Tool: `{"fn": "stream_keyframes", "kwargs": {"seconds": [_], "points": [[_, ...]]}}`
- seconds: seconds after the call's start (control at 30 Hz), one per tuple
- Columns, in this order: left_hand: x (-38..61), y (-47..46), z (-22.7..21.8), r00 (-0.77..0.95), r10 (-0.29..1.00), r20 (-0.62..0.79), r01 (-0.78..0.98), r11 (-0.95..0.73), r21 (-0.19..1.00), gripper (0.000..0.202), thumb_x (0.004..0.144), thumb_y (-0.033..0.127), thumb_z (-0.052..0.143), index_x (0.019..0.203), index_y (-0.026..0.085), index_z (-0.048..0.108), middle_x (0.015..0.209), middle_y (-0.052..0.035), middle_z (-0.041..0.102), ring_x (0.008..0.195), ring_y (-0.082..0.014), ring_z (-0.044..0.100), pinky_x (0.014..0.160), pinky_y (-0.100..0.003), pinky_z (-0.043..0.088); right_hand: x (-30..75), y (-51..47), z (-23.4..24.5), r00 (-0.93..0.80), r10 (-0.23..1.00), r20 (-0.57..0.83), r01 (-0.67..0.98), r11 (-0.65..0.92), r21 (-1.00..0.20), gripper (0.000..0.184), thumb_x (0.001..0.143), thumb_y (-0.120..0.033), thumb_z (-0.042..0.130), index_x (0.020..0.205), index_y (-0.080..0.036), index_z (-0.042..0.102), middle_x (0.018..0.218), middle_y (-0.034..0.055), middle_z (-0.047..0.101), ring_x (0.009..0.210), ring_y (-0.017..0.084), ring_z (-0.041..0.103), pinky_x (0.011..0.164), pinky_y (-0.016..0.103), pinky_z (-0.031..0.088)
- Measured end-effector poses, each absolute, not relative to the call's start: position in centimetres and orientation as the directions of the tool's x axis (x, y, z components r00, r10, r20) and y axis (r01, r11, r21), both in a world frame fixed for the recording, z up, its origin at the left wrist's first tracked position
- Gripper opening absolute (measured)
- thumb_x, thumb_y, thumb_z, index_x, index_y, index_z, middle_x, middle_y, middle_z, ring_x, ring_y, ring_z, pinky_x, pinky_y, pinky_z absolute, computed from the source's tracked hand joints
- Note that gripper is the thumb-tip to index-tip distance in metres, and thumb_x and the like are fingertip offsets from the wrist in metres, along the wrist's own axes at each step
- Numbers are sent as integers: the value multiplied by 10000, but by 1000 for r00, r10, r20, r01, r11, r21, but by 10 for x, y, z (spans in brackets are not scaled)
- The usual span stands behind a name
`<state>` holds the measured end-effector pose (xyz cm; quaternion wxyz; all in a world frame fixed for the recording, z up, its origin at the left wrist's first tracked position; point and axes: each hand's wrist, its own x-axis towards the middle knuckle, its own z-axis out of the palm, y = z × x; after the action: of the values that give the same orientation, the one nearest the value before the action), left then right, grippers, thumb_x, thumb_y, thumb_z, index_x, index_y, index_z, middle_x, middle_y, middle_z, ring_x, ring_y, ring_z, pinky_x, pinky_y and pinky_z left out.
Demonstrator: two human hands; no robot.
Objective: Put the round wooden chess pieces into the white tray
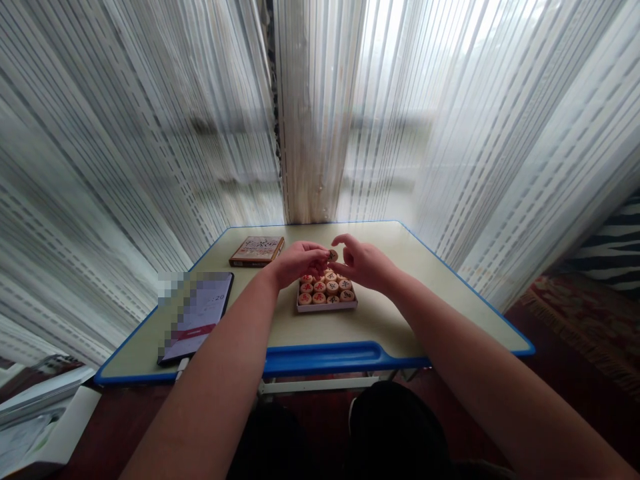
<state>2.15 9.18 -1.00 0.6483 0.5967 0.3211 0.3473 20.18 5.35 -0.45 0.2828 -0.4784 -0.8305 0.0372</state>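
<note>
A small open box [326, 306] of round wooden chess pieces with red and dark characters sits at the middle of the table [380, 320]. Both hands hover just above its far side. One wooden piece [333, 255] is held between them: my right hand [361, 262] pinches it with thumb and fingers, and the curled fingertips of my left hand [297, 261] touch it from the other side. Several pieces remain packed in rows inside the box.
The box's printed lid [257, 251] lies at the far left of the table. A phone or tablet [197, 315] with a lit screen rests at the left front. Striped sheer curtains [310, 113] close in the table on three sides. A blue raised lip [320, 357] runs along the front edge.
</note>
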Motion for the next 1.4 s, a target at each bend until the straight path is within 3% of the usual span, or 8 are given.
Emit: {"fn": "stream_keyframes", "kwargs": {"seconds": [0.2,0.4,0.53,0.8,1.17,1.3,1.4], "points": [[23,90,-6,517,854,58,-94,-11,995,177,662,275,670,663,107,614,539,-1,544,446,-78,507,405,-195,392,201,52,-2,-378,822,425,784,529,-325,300,784,-328,581,1048,-186,589,567,-62,474,510,82,383,528,218,257],[20,97,-7,298,943,145,-213,-82,974,192,668,283,604,749,112,641,528,17,525,432,-80,478,395,-203,358,201,42,10,-492,864,103,794,494,-354,279,697,-364,671,917,-193,678,603,-28,538,527,87,430,526,219,298],[18,100,-7,256,950,179,-278,-106,955,174,669,283,581,723,126,633,509,23,513,421,-77,463,407,-209,353,200,38,13,-526,851,4,794,492,-356,282,665,-352,693,909,-211,695,610,-23,558,529,91,440,517,223,300],[19,98,-5,264,951,158,-301,-74,951,173,676,295,567,714,135,623,504,25,501,418,-74,453,412,-208,341,198,38,10,-557,829,-44,770,496,-401,318,645,-391,715,906,-213,685,616,-33,556,535,91,451,519,219,311],[19,98,-4,261,952,157,-289,-79,954,297,711,429,576,714,135,621,497,29,495,412,-72,443,409,-209,343,198,37,11,-578,814,-60,753,503,-424,315,653,-374,703,915,-201,684,603,-36,537,536,93,439,520,220,307],[19,98,-5,265,951,161,-289,-81,954,301,711,437,577,704,138,615,495,27,495,415,-76,447,418,-213,359,200,37,14,-567,823,-42,752,496,-435,226,704,-282,609,886,-177,693,574,-28,530,528,94,430,517,226,297],[19,98,-5,261,951,163,-283,-86,955,310,714,445,570,705,139,621,496,22,504,418,-78,453,422,-213,365,202,38,15,-557,830,-41,757,487,-436,202,668,-207,595,839,-172,698,577,-25,544,523,89,430,506,218,293]]}}
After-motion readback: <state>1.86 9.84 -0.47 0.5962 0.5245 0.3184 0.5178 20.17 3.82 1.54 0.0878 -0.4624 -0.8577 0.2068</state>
